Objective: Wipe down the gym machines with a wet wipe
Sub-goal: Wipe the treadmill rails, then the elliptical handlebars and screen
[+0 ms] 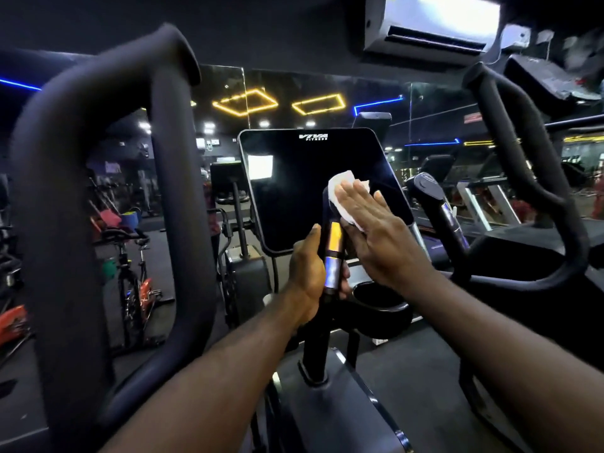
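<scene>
1 white crumpled wet wipe (343, 194) under R hand (376, 237), fingers flat & straight, pressing it at top of 1 upright grip bar (333, 256) w/ shiny metal bands; can't tell if wipe touches the glossy black console screen (304, 191) behind. L hand (305, 273) curled round that bar. 2 big matte padded loop handles (98, 191), one each side

The room is dim, with a black ceiling (261, 27) and a dark floor (186, 256). A white air conditioner (431, 24), brightly lit, is mounted high on the right. Below it a mirror wall (369, 89) reflects yellow diamond-shaped light outlines (245, 102), blue strips (376, 104) and small white spots. Bikes (130, 266) with orange parts stand at left, treadmills (483, 197) at right.
</scene>
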The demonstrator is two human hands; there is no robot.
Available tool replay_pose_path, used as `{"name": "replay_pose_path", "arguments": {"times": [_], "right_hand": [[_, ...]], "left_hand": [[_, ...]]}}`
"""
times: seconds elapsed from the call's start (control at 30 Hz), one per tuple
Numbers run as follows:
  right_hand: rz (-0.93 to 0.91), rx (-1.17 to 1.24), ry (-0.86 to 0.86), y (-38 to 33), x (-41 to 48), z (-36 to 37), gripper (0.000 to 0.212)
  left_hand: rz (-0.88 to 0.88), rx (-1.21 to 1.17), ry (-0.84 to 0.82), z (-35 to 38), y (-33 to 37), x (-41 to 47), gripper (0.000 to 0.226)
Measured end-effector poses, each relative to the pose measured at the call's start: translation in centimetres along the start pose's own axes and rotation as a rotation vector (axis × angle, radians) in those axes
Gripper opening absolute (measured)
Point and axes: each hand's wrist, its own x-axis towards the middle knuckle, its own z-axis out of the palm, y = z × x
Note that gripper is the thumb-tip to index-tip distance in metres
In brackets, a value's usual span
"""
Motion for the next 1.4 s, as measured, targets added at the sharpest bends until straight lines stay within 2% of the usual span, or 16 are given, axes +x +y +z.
{"name": "replay_pose_path", "arguments": {"times": [0.13, 0.23, 0.37, 0.57, 0.77, 0.93, 1.1, 1.2, 1.27, 1.33, 1.4], "right_hand": [[0.103, 0.033, 0.039, -1.5, 1.7, 1.1, 0.051], [0.033, 0.007, 0.035, -2.4, 0.6, 2.0, 0.054], [-0.078, -0.130, -0.014, -0.8, -1.0, 0.2, 0.052], [0.069, -0.035, 0.020, -1.6, 1.4, 0.4, 0.053], [-0.117, -0.129, -0.060, -0.3, -2.4, -0.2, 0.052], [0.126, -0.095, 0.059, -1.0, 1.1, -0.3, 0.050], [0.021, -0.011, -0.004, -3.0, 0.6, 0.6, 0.050], [0.224, 0.108, 0.232, -2.0, 1.9, -1.2, 0.043], [0.331, 0.059, 0.375, -1.3, 3.7, -2.2, 0.043], [0.212, 0.003, 0.299, -1.4, 4.9, -1.9, 0.050], [0.003, 0.006, 0.072, -1.9, 4.6, -0.4, 0.052]], "left_hand": [[0.021, 0.004, 0.011, 0.1, 0.0, 0.0, 0.063], [0.072, 0.003, 0.026, 0.1, -0.2, 0.1, 0.060], [0.051, 0.019, 0.009, 0.1, -0.4, 0.0, 0.065], [0.055, 0.038, 0.025, 0.1, -0.4, -0.1, 0.067], [0.060, 0.031, 0.005, 0.2, -0.4, 0.0, 0.064], [0.052, 0.032, 0.026, 0.1, -0.5, 0.1, 0.063], [0.084, 0.024, 0.018, 0.1, -0.5, 0.1, 0.066], [0.053, 0.028, 0.014, 0.0, -0.7, 0.4, 0.066], [0.041, 0.023, 0.016, 0.0, -0.7, 0.4, 0.063], [0.034, 0.018, 0.017, 0.0, -0.7, 0.4, 0.063], [0.034, 0.018, 0.021, 0.0, -0.8, 0.4, 0.065]]}}
